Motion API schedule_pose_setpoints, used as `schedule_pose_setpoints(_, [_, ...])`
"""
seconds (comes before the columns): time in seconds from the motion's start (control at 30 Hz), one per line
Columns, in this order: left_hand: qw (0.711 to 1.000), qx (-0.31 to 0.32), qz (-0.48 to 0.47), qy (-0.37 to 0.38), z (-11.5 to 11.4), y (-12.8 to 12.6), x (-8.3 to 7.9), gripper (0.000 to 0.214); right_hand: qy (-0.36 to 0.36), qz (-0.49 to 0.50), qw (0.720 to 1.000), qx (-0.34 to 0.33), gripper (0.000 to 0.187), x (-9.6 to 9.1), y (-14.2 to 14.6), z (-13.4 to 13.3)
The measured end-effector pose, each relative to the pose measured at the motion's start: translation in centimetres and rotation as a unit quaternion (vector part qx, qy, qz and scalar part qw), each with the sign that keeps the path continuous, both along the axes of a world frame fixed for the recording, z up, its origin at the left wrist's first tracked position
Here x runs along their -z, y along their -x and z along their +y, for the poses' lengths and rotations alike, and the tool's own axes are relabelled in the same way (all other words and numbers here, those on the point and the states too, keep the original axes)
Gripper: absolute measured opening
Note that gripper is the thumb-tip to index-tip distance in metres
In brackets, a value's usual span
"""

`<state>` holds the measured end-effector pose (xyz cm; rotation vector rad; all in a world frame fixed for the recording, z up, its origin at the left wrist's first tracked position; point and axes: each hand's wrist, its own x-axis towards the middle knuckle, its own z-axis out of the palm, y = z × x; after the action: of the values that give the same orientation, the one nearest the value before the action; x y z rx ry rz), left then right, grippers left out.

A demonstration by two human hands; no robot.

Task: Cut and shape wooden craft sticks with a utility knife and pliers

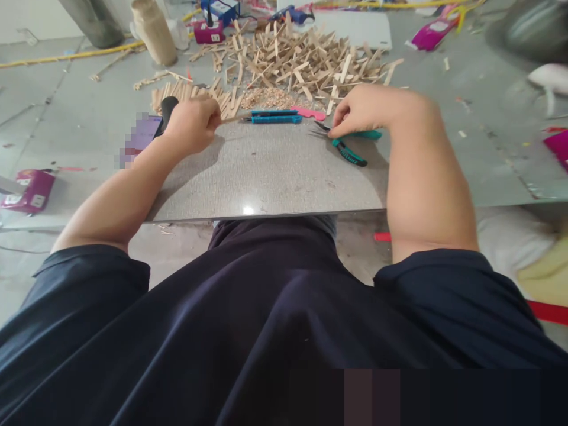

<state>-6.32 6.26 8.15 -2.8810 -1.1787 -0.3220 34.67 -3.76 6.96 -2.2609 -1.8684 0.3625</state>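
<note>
My left hand (193, 123) is closed in a pinch on a thin wooden stick (231, 118) that points right, over the grey board (270, 177). My right hand (361, 112) is closed on green-handled pliers (350, 148), whose jaws point left near the board's far edge. A blue utility knife (273, 116) lies between the two hands. Behind it is a large heap of wooden sticks (302, 59), and a neat stack of sticks (190, 94) lies at the left.
A pink flat piece (308, 112) lies by the knife. A black cylinder (167, 109) and a purple box (144, 133) sit left of my left hand. A tan bottle (153, 29), magenta boxes (29, 189) and a yellow cable (66, 56) lie around on the floor.
</note>
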Motion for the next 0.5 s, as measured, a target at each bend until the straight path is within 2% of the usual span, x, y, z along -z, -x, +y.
schedule_pose_setpoints(0.07, [0.996, 0.078, 0.015, 0.047, 0.2, 0.1, 0.4, 0.023, -0.077, 0.033, 0.995, -0.056, 0.026, 0.4, 0.2, 0.3])
schedule_pose_setpoints(0.1, [0.989, 0.125, 0.023, 0.076, 0.2, 0.1, 0.8, 0.022, -0.125, 0.049, 0.989, -0.068, 0.026, 0.6, 0.8, 0.5])
schedule_pose_setpoints(0.17, [0.975, 0.19, 0.029, 0.113, 0.3, -0.1, 1.6, 0.017, -0.177, 0.064, 0.979, -0.078, 0.015, 1.3, 2.9, 1.0])
schedule_pose_setpoints(0.2, [0.968, 0.217, 0.025, 0.124, 0.3, -0.2, 2.0, 0.015, -0.214, 0.07, 0.97, -0.092, 0.017, 1.6, 4.2, 1.3])
schedule_pose_setpoints(0.27, [0.958, 0.251, 0.012, 0.136, -0.1, -0.5, 2.6, 0.013, -0.243, 0.032, 0.962, -0.118, 0.032, 2.4, 6.9, 1.9])
schedule_pose_setpoints(0.3, [0.956, 0.259, 0.003, 0.14, -0.3, -0.6, 2.8, 0.013, -0.239, 0.015, 0.962, -0.13, 0.044, 2.7, 8.0, 2.1])
schedule_pose_setpoints(0.37, [0.956, 0.254, -0.007, 0.145, -0.9, -0.9, 3.0, 0.012, -0.213, 0.003, 0.964, -0.159, 0.057, 3.3, 9.4, 2.5])
schedule_pose_setpoints(0.5, [0.966, 0.224, 0.008, 0.13, -1.8, -1.2, 2.4, 0.015, -0.188, 0.043, 0.967, -0.169, 0.052, 3.7, 9.4, 2.4])
